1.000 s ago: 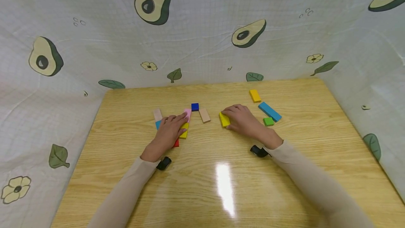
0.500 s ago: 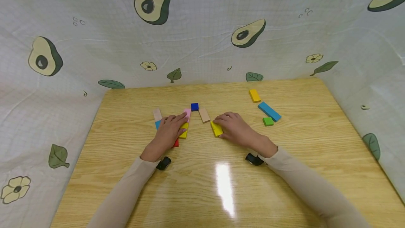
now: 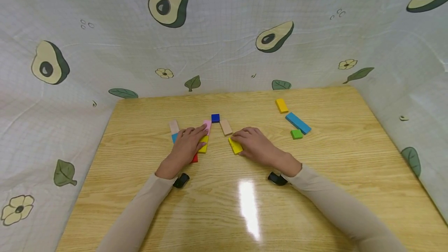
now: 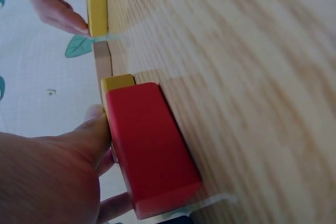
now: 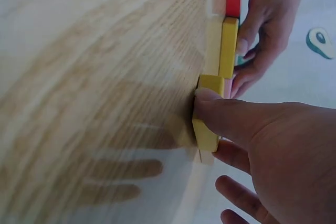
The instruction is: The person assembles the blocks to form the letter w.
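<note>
In the head view my right hand [image 3: 257,146] grips a yellow block [image 3: 235,146] by its sides, just below a beige block [image 3: 226,127]. The right wrist view shows the thumb against that yellow block [image 5: 207,129]. My left hand [image 3: 186,147] rests over a group of blocks: pink [image 3: 208,125], another yellow [image 3: 203,147], a red one [image 3: 195,158] and a blue one [image 3: 174,137], partly hidden by the hand. In the left wrist view its thumb touches the yellow block beside the red block [image 4: 149,145]. A dark blue cube [image 3: 215,118] sits by the pink block's top.
A pale block [image 3: 174,126] lies at the left group's upper end. On the right are an orange-yellow block [image 3: 281,105], a long blue block [image 3: 298,123] and a green block [image 3: 296,134]. A patterned cloth [image 3: 224,57] stands behind the wooden table [image 3: 217,205].
My right hand has moved left and a little toward the near edge with its yellow block, to just below the beige block. The left hand stays in place.
</note>
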Action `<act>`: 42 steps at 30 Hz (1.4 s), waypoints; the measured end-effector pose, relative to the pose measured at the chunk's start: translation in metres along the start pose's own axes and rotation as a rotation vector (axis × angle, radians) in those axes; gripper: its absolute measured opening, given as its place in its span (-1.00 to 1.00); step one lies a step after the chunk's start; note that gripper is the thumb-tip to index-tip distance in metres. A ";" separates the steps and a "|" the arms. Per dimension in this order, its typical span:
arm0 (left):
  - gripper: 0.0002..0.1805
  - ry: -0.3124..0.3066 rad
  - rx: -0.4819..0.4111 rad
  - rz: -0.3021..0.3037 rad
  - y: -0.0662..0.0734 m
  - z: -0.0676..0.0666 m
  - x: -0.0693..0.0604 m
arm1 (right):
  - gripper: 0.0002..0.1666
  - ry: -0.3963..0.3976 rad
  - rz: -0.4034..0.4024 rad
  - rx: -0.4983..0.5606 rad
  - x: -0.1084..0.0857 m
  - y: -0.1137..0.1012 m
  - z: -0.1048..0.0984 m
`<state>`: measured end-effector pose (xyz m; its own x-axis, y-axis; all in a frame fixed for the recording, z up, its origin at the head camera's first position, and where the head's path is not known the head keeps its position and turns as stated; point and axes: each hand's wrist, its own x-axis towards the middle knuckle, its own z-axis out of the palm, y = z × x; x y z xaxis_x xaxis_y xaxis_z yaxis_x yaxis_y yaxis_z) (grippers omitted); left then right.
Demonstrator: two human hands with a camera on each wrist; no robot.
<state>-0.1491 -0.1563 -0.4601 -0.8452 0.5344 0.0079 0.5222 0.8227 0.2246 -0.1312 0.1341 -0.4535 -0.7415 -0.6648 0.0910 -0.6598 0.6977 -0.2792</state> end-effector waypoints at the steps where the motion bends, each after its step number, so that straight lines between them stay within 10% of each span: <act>1: -0.48 0.000 -0.003 0.001 0.000 0.000 0.000 | -0.36 0.008 -0.009 -0.004 0.000 0.000 0.000; 42: -0.50 0.026 0.015 0.026 0.000 0.001 0.000 | -0.43 0.064 0.090 0.028 -0.010 0.006 -0.001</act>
<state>-0.1489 -0.1566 -0.4609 -0.8337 0.5509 0.0391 0.5459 0.8112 0.2097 -0.1280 0.1456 -0.4551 -0.8046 -0.5805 0.1251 -0.5870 0.7456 -0.3155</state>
